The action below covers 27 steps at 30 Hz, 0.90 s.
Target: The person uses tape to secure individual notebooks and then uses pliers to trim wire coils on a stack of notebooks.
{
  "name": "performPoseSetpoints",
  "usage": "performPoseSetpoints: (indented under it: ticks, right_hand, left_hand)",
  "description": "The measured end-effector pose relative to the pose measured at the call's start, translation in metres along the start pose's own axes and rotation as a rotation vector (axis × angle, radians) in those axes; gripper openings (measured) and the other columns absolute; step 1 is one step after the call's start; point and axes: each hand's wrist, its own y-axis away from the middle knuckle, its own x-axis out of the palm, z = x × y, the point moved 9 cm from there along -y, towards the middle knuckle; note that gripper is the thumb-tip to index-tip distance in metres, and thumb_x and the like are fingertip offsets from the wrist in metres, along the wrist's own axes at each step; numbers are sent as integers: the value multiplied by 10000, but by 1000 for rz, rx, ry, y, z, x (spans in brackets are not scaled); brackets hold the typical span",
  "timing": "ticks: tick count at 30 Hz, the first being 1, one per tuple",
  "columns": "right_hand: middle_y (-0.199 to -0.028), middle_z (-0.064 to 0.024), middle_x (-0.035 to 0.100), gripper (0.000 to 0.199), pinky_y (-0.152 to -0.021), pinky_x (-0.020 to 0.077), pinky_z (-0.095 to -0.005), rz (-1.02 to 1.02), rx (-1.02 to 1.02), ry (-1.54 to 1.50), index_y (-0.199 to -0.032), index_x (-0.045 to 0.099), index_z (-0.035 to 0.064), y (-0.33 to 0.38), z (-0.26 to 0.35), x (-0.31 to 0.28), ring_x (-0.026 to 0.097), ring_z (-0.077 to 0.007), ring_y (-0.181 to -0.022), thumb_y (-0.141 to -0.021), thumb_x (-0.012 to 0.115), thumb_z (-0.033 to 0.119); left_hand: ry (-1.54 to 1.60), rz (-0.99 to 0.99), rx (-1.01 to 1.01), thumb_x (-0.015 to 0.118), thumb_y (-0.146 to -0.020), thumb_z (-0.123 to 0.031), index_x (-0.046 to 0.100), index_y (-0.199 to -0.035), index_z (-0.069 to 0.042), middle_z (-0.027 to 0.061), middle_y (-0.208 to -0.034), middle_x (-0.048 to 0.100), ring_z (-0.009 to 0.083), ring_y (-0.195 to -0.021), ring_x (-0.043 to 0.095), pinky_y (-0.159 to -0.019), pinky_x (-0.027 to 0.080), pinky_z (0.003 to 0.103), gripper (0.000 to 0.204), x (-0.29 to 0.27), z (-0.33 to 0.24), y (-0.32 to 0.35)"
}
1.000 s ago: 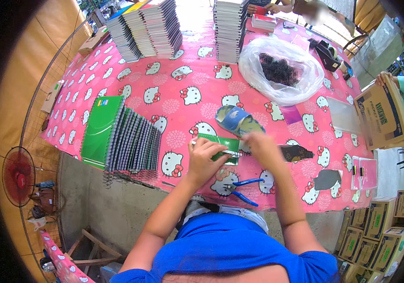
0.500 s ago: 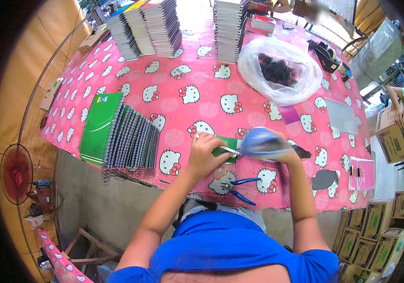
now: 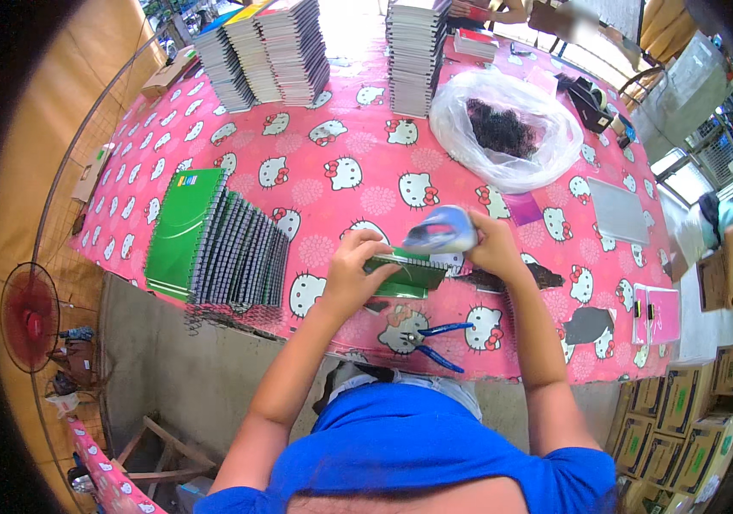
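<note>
My left hand (image 3: 354, 272) grips a green spiral notebook (image 3: 424, 272) by its left end, the thumb on the near side. The notebook is tilted up, its coil along the upper edge. My right hand (image 3: 495, 247) is closed on a blue, rounded tool (image 3: 440, 230) with an opening in it; motion blur hides its exact kind. The tool is just above the coil, and I cannot tell whether they touch. Nearer to me on the table lie blue-handled pliers (image 3: 435, 344), their handles spread. Left of my hands stands a stack of green spiral notebooks (image 3: 221, 244).
Tall stacks of notebooks (image 3: 276, 56) stand along the far side of the pink patterned table (image 3: 375, 163). A white plastic bag (image 3: 555, 163) holds a dark tangled heap. Pink notebooks (image 3: 659, 315) lie at the right edge. Cardboard boxes (image 3: 666, 428) are piled beyond it.
The blue tool has moved left and slightly away from me, over the notebook. The notebook has tipped up, so its coil edge shows. At the right, a person in light teal has shifted.
</note>
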Motion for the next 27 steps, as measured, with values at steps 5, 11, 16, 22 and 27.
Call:
performPoseSetpoints:
  ticks: [5,11,16,22,27]
  right_hand:
    - [-753,-48,610,394,-673,482,-304,278,34,-174,-975,628,36,-5,13,30,573,-131,-716,-584,630,-17]
    - [-785,-101,651,411,-682,489,-318,229,80,145,-980,641,50,-8,-11,29,624,-167,-732,-573,645,-10]
    - [-834,-150,664,407,-698,494,-362,296,-19,-116,-996,641,52,-3,20,32,662,-296,-809,-590,649,17]
    - [-839,-153,662,399,-709,496,-384,282,-1,-60,-1020,636,86,-11,9,40,653,-310,-809,-627,623,18]
    - [-881,-129,670,441,-718,493,-386,316,-19,-249,-1062,634,101,-11,22,41,659,-282,-841,-629,636,21]
  left_hand:
    - [120,0,-157,795,-674,-54,671,-911,-63,37,-919,644,125,-830,594,-684,465,248,268,-6,35,12]
    - [300,70,-274,768,-711,-14,666,-931,-64,3,-920,645,65,-794,563,-659,428,214,247,12,54,13]
    - [370,134,-396,740,-728,40,603,-1027,-27,32,-984,617,114,-941,584,-836,460,238,335,23,71,19]
    - [831,60,-336,673,-747,128,534,-1111,-14,70,-1026,595,154,-1029,573,-949,453,290,415,23,61,16]
    - [897,-8,-385,622,-800,122,569,-1112,16,70,-1021,624,136,-962,600,-879,485,258,334,16,78,29]
